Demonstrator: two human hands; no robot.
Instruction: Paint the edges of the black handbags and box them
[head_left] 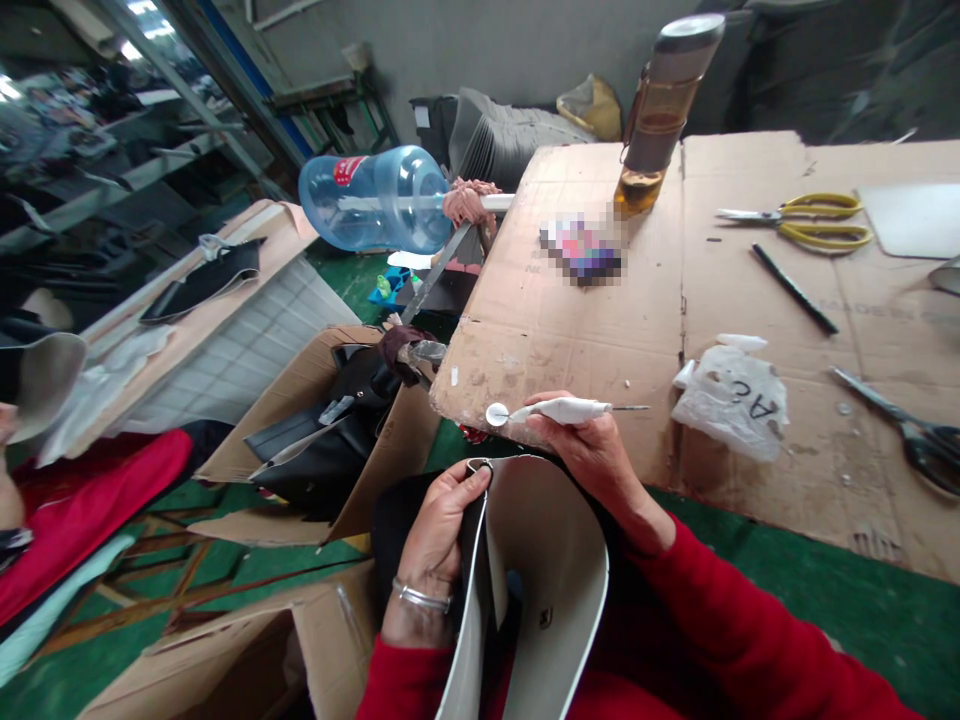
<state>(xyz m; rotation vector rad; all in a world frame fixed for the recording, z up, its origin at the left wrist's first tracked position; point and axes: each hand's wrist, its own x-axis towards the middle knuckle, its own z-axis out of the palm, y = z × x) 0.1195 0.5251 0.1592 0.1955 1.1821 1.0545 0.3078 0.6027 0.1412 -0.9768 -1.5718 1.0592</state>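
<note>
My left hand [436, 530], wearing a silver bangle, pinches the top edge of a folded bag piece [559, 540]. The piece is black outside and pale grey inside, with a small metal fitting on its inner face. In my right hand [592, 455] is a thin pointed tool [570, 409] with a white-wrapped handle and metal sticking out at both ends. Its thin left tip reaches a small round white dish [496, 414] at the table's near left corner; whether it touches what is inside, I cannot tell.
On the cardboard-covered table [600, 330] lie yellow-handled scissors [817, 222], black-handled scissors [915, 430], a black pen [795, 288], a plastic bag [735, 400] and a drink bottle [667, 110]. Left are a box of black bags [330, 430], a water jug [375, 198] and another person's hand [9, 425].
</note>
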